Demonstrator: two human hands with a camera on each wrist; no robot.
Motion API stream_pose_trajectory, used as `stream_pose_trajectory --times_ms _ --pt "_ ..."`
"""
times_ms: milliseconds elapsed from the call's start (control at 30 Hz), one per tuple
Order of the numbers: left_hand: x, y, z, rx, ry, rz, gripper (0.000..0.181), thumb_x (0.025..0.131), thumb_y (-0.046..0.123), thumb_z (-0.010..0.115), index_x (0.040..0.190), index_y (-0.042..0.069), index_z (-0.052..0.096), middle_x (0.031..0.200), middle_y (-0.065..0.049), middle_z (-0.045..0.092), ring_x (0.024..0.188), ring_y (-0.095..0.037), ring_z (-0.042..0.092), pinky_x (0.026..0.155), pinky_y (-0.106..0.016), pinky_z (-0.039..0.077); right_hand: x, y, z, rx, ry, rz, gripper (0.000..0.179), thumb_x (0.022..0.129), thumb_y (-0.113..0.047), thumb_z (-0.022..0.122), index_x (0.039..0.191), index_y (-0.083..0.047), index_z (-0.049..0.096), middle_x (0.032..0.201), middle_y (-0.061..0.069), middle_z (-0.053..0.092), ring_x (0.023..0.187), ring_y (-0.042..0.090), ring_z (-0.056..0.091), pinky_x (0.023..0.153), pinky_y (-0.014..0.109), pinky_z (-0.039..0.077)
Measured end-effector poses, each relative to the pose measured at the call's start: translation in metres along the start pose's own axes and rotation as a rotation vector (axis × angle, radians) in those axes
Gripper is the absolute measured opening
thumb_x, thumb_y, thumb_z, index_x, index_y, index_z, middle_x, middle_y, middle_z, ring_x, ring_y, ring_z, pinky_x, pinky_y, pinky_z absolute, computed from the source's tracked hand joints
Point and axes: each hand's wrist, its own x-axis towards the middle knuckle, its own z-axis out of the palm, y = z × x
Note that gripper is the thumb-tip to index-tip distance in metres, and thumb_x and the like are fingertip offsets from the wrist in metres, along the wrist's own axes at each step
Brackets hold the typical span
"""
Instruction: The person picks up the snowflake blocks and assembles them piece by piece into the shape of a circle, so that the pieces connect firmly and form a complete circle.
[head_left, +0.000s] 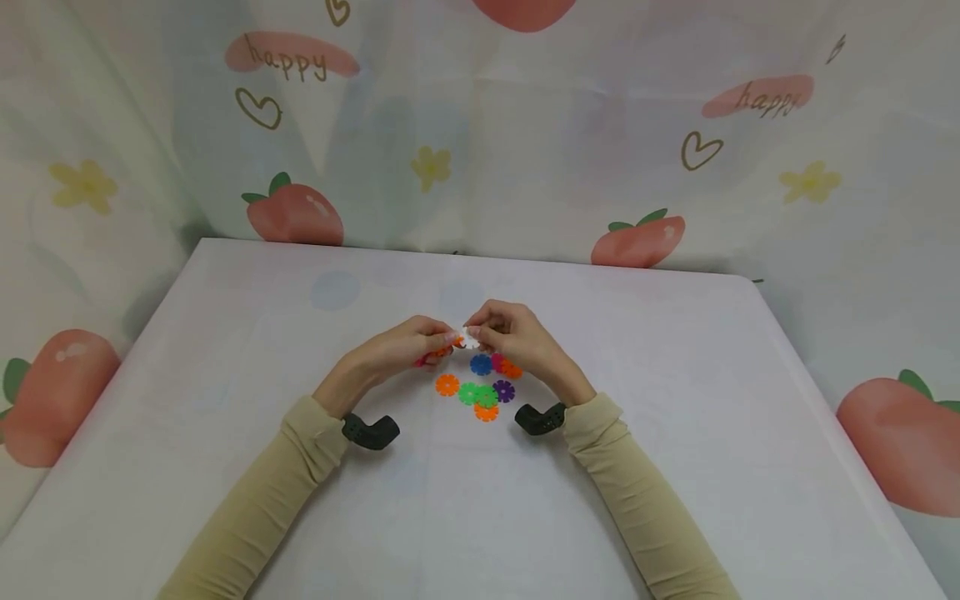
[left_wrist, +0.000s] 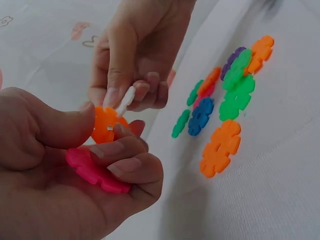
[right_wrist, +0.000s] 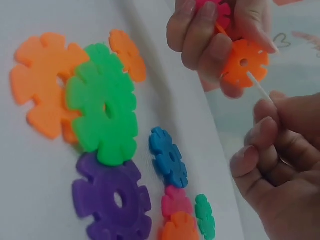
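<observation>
My left hand (head_left: 405,344) grips an orange notched flower disc (right_wrist: 256,59) between thumb and fingers. A pink disc (left_wrist: 97,171) lies in the same hand, partly covered by its curled fingers. A thin orange edge (right_wrist: 223,30) shows between the pink and the orange disc. With thumb and fingertips my right hand (head_left: 517,333) pinches a white disc (left_wrist: 127,101), turned edge-on in both wrist views. The white disc meets the orange one's rim at a notch, pointing at its centre hole. Both hands are above the loose discs.
On the white table (head_left: 450,517) below my hands lie several loose discs. They include a blue one (head_left: 481,365), a purple one (right_wrist: 117,199), overlapping green ones (right_wrist: 105,110) and orange ones (left_wrist: 220,148). A patterned cloth (head_left: 525,150) hangs behind the table.
</observation>
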Motion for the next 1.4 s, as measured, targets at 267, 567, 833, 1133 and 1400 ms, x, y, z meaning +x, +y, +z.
stream_pose_trajectory --times_ms 267,567,833,1133,1400 --pt "-0.002 0.004 0.000 0.014 0.017 -0.002 0.037 0.110 0.026 0.046 0.113 -0.007 0.060 0.076 -0.005 0.045 0.073 -0.020 0.044 0.077 -0.034 0.038 0.000 -0.002 0.001 -0.005 0.000 -0.011 0.012 0.102 -0.013 0.063 0.107 -0.004 0.070 0.083 0.013 0.067 0.076 0.028 0.063 0.073 0.038 0.058" --pt "-0.002 0.005 0.000 -0.078 0.048 -0.008 0.039 0.108 0.031 0.050 0.126 -0.001 0.066 0.121 -0.022 0.067 0.079 -0.020 0.061 0.076 -0.028 0.054 -0.002 -0.002 -0.001 0.000 0.020 -0.032 0.016 0.102 -0.015 0.065 0.112 -0.006 0.073 0.084 0.011 0.068 0.078 0.037 0.063 0.066 0.036 0.057" --pt "-0.002 0.003 0.000 -0.169 0.082 0.004 0.035 0.108 0.029 0.051 0.114 -0.002 0.067 0.111 -0.025 0.064 0.068 -0.020 0.059 0.067 -0.027 0.055 -0.001 0.001 0.001 0.026 0.009 -0.061 0.024 0.107 -0.020 0.056 0.120 -0.007 0.072 0.085 0.011 0.067 0.071 0.027 0.058 0.062 0.033 0.052" --pt "-0.001 0.003 -0.003 -0.209 0.164 -0.047 0.032 0.108 0.024 0.053 0.118 -0.003 0.066 0.104 -0.017 0.064 0.071 -0.018 0.059 0.065 -0.024 0.056 0.001 0.005 0.003 -0.082 -0.022 -0.042 0.022 0.106 -0.020 0.057 0.111 -0.005 0.073 0.086 0.012 0.072 0.073 0.021 0.060 0.066 0.028 0.052" --pt "-0.002 0.004 -0.005 -0.230 0.199 -0.050 0.036 0.107 0.024 0.054 0.122 -0.008 0.063 0.096 -0.010 0.062 0.066 -0.016 0.059 0.063 -0.023 0.055 0.001 0.004 0.010 -0.279 -0.166 -0.052 0.013 0.098 -0.014 0.069 0.106 -0.010 0.077 0.100 0.001 0.076 0.081 0.013 0.062 0.076 0.027 0.053"
